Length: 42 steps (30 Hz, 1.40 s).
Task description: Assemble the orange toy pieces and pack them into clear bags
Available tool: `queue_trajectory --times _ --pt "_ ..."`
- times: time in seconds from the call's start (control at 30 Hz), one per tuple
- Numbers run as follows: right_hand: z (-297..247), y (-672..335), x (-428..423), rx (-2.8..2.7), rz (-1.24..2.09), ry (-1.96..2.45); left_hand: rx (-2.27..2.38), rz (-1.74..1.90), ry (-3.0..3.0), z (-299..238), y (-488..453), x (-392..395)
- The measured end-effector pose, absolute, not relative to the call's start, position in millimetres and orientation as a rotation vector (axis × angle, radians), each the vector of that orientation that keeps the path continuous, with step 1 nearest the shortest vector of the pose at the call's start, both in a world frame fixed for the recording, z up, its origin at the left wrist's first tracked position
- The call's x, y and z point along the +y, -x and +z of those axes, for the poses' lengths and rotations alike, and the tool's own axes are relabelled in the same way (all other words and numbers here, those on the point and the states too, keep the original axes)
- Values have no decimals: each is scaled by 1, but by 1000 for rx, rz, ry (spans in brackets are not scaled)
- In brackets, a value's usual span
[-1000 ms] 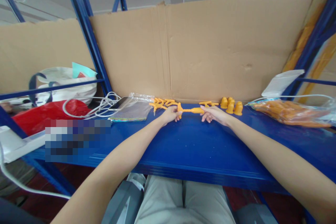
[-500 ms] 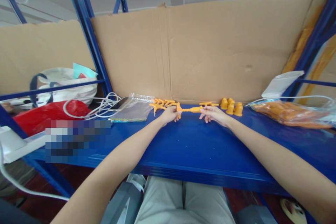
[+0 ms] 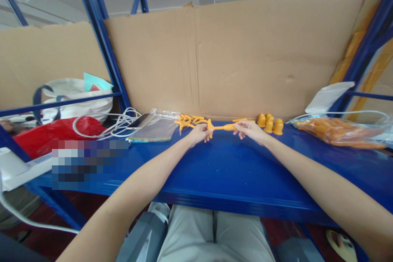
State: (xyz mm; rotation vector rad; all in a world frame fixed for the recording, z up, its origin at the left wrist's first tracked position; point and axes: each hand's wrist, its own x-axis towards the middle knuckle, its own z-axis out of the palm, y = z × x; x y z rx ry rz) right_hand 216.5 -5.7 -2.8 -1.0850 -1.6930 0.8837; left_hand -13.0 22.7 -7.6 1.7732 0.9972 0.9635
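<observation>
An orange T-handled corkscrew (image 3: pixel 225 127) lies level between my two hands over the blue shelf. My left hand (image 3: pixel 201 134) is closed on its crossbar at the left end. My right hand (image 3: pixel 247 130) pinches the thicker, sleeve-like right end between thumb and fingers, the other fingers curled below. No metal screw shows on this held piece. Just beyond my left hand lies a pile of orange T-handled pieces (image 3: pixel 187 120), with a metal spiral sticking out. Another orange piece (image 3: pixel 239 120) lies behind the right hand, partly hidden. Several orange bell-shaped caps (image 3: pixel 269 124) stand to its right.
Cardboard (image 3: pixel 245 57) walls the back of the blue shelf (image 3: pixel 208 172). A clear bag of orange parts (image 3: pixel 340 131) lies at right. On the left are a flat clear pouch (image 3: pixel 156 129), white cables (image 3: pixel 123 125), a red bag (image 3: pixel 61 133) and a blurred-out patch.
My right hand has shifted slightly right and its fingers sit closer around the corkscrew's right end. My left hand keeps its hold. The view has tilted very slightly.
</observation>
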Motion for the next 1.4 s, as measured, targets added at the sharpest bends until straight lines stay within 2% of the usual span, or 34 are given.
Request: queue_trajectory --times 0.27,0.47,0.6,0.73,0.93,1.03,1.1,1.27,1.4 --pt "-8 -215 -2 -1703 800 1138 949 955 -1778 -3 12 19" --pt "-11 -208 -6 -1766 1 1194 823 876 -1674 0 10 14" --pt "-12 -206 -6 -1793 -254 1387 800 883 -1723 2 8 7" --pt "-9 -204 -4 -1767 -225 1476 866 974 -1796 3 5 4" --pt "-4 -198 -7 -1682 304 1571 874 1049 -1876 0 6 7" --pt "3 -196 -13 -1652 418 1585 894 1049 -1822 3 4 4" --pt "7 -197 -15 -1677 327 1530 887 1042 -1759 5 2 2" --pt "4 -207 -13 -1788 -146 1307 801 961 -1640 5 0 1" --pt "-3 -209 -9 -1816 -275 1369 790 940 -1702 -1 2 5"
